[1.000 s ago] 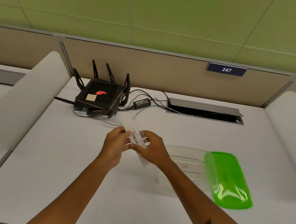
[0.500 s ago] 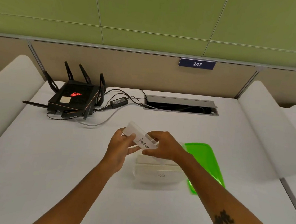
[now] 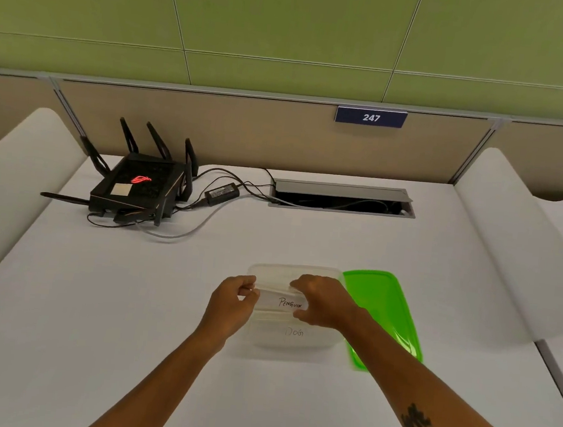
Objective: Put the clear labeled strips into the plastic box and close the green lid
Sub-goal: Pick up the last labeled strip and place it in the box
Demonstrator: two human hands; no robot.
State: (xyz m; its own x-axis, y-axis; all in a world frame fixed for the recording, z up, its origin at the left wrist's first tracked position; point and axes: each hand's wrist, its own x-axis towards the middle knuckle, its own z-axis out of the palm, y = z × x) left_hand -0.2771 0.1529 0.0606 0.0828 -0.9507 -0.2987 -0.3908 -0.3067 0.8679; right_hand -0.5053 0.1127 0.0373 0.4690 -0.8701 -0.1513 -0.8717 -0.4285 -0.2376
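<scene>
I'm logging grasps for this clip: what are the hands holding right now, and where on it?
Both hands, left and right, pinch the clear plastic strip labeled PENGUIN by its two short ends.

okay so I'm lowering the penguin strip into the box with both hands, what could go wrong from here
1. Both the left hand and right hand pinch the PENGUIN strip by its ends over the clear box; it might bow or catch on the rim instead of dropping flat.
2. It could land on the DOG strip and hide that label.
3. The green lid lies right against the box under your right forearm, so pulling back may knock it.
</scene>
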